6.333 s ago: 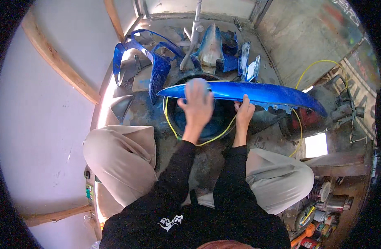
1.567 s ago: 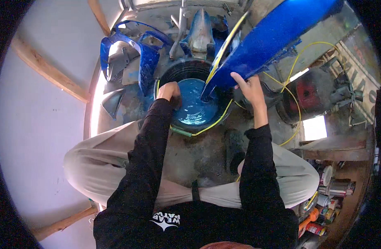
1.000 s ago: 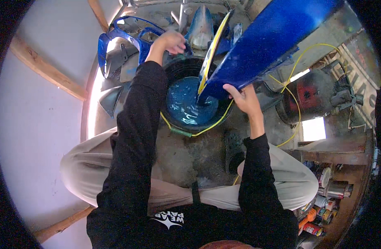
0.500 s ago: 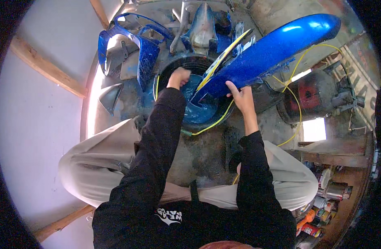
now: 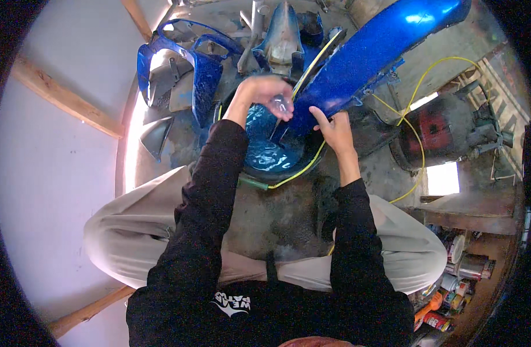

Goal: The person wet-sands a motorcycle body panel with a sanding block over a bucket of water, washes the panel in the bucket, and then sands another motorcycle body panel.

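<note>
My right hand grips the lower edge of a long, glossy blue motorcycle body panel, thumb on its face. The panel slants up to the right, and its narrow lower end is over a round black tub of bluish, rippling water. Beside that narrow end, my left hand is above the tub with curled fingers. A clear, glistening patch shows in its palm; I cannot make out whether it is water or an object. A yellow-and-white strip runs along the panel's far side.
A blue fairing frame and another blue-edged panel are beyond the tub. A yellow hose curves along the right, near a dark tank with a red patch. Cans crowd the lower-right shelf.
My left hand has risen from low over the tub and moved right, to the panel's narrow end. The panel has shifted and tilted more steeply. Ripples in the water are brighter.
</note>
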Available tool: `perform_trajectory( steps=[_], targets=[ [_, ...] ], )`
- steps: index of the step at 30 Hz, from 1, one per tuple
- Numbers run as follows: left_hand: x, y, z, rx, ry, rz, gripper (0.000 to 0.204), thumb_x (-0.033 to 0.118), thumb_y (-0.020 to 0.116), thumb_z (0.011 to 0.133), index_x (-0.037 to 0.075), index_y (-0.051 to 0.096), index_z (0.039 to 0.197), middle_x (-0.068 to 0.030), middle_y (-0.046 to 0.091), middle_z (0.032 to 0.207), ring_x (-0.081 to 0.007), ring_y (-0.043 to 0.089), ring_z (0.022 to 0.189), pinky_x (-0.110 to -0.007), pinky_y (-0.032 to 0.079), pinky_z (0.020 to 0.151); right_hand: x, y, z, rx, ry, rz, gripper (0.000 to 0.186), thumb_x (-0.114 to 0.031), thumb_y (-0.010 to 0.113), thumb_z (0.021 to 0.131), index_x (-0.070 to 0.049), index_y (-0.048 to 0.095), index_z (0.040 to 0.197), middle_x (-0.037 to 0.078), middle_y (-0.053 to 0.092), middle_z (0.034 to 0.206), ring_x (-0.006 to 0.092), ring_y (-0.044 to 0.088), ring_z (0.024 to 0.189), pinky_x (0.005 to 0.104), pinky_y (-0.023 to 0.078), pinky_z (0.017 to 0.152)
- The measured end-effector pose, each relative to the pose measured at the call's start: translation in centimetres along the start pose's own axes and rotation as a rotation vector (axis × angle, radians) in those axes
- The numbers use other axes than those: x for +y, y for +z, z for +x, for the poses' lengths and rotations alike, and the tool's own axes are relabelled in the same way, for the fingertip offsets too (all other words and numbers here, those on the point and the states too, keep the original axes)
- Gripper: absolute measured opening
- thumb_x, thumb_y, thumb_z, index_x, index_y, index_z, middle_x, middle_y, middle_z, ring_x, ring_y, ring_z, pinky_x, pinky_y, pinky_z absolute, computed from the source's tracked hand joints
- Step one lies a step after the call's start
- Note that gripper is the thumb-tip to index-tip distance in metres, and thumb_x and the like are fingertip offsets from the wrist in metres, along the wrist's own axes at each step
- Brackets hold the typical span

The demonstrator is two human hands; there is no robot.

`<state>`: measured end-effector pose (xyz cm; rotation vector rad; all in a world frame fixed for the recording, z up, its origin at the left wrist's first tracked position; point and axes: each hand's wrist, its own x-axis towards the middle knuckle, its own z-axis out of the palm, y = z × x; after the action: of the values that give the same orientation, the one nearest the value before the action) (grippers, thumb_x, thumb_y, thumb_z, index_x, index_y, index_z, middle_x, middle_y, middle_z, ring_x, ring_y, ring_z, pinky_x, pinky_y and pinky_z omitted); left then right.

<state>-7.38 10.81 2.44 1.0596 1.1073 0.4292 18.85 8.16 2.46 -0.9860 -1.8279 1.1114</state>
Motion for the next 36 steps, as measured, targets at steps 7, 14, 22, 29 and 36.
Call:
perform_trajectory(
  steps=[7,14,22,29,36],
  targets=[
    [-0.7,-1.0,0.9,0.263,-0.134,0.155,0.044,0.031,0.049,0.103,-0.008,0.072,0.104,-0.0241,0.075,0.102,-0.0334,0.077,0.088,-0.043,0.065,0.076,-0.2,0.0,0.0,-0.023,0.047,-0.088,0.029,-0.024,0.077,0.094,0.004,0.072,0.099,0.006,0.073,0.086,0.0147,0.066,0.060,0.0296,0.055,0.055],
    [-18.2,-2.5,11.3,1.001,-0.216,0.602,0.045,0.032,0.053,0.095,-0.002,0.074,0.114,-0.0229,0.071,0.122,-0.0358,0.072,0.108,-0.047,0.057,0.095,0.2,0.1,0.0,0.000,0.087,-0.174,0.030,-0.023,0.077,0.094,0.006,0.072,0.100,0.009,0.074,0.090,0.0154,0.067,0.061,0.0296,0.055,0.055],
    [-9.9,-1.9,5.4,0.209,-0.143,-0.116,0.025,0.014,0.054,0.095,-0.001,0.073,0.101,-0.0177,0.073,0.107,-0.0308,0.073,0.094,-0.044,0.062,0.087,0.2,0.3,0.5,-0.054,0.074,-0.200,0.032,-0.027,0.077,0.095,0.004,0.073,0.102,0.008,0.074,0.084,0.0158,0.067,0.059,0.0304,0.053,0.056],
    [8.3,3.0,-3.6,0.247,0.177,0.101,0.038,0.023,0.051,0.100,-0.011,0.069,0.095,-0.0256,0.075,0.094,-0.0335,0.077,0.079,-0.040,0.066,0.072,0.2,0.5,0.6,-0.051,0.060,-0.126,0.036,-0.034,0.076,0.095,0.002,0.075,0.094,0.006,0.072,0.076,0.0154,0.067,0.057,0.0309,0.051,0.056],
    [7.4,0.5,-2.3,0.332,0.413,0.403,0.042,0.029,0.050,0.101,-0.007,0.071,0.099,-0.0208,0.077,0.093,-0.0294,0.077,0.077,-0.039,0.064,0.068,0.5,0.4,1.0,-0.070,0.097,-0.179,0.037,-0.033,0.075,0.096,0.003,0.073,0.086,0.003,0.067,0.068,0.0148,0.067,0.057,0.0307,0.049,0.055]
  ],
)
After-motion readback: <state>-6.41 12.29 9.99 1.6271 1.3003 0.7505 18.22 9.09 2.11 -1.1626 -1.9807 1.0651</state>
